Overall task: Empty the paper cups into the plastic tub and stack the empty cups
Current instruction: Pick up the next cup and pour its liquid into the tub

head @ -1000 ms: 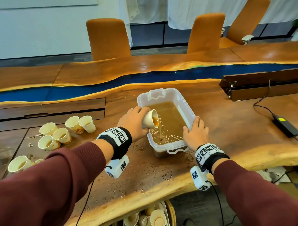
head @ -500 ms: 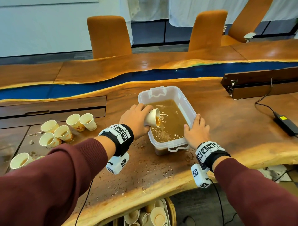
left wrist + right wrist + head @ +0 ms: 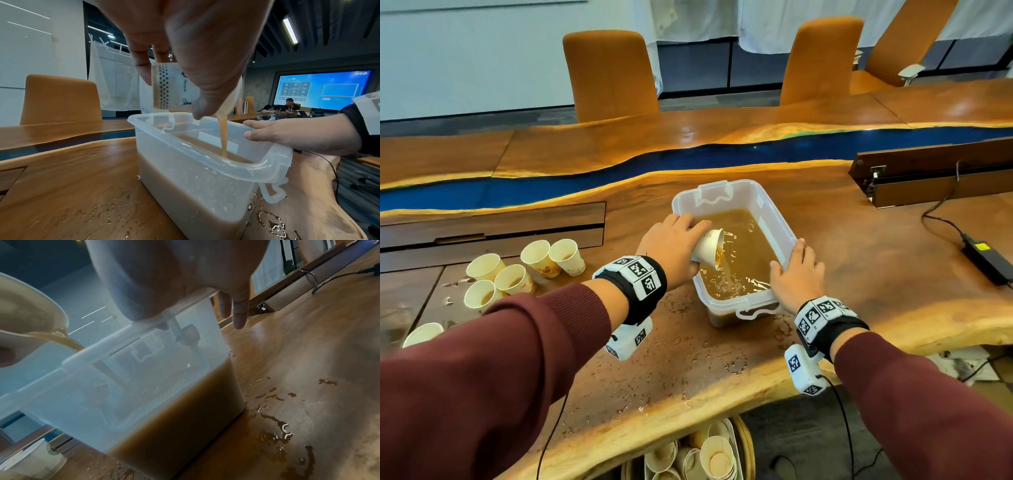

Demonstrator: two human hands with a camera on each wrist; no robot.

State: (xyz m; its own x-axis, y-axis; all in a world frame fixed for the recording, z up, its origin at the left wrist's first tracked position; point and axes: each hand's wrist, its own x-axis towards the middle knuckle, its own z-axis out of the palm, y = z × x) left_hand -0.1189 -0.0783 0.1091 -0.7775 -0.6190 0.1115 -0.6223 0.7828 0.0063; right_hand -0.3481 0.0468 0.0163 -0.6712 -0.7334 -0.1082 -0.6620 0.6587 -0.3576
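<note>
My left hand [image 3: 678, 241] grips a white paper cup [image 3: 708, 247], tipped mouth-down over the near left part of the clear plastic tub [image 3: 722, 187]. A thin brown stream [image 3: 223, 138] runs from the cup [image 3: 174, 87] into the tub [image 3: 185, 172], which stands about half full of brown liquid. My right hand [image 3: 796, 270] holds the tub's near right rim, thumb inside and straight fingers [image 3: 239, 316] down the outer wall [image 3: 148, 369]. Several more paper cups [image 3: 517, 270] with liquid stand upright at the left.
Brown drops and puddles [image 3: 688, 363] wet the table around the tub. A black power adapter [image 3: 986, 257] and its cable lie at the right, behind a raised wooden cable box [image 3: 935, 178]. A basket of used cups [image 3: 709, 452] sits under the table's front edge.
My left hand has tipped the cup more steeply over the tub and the stream keeps running. The right hand has stayed on the rim.
</note>
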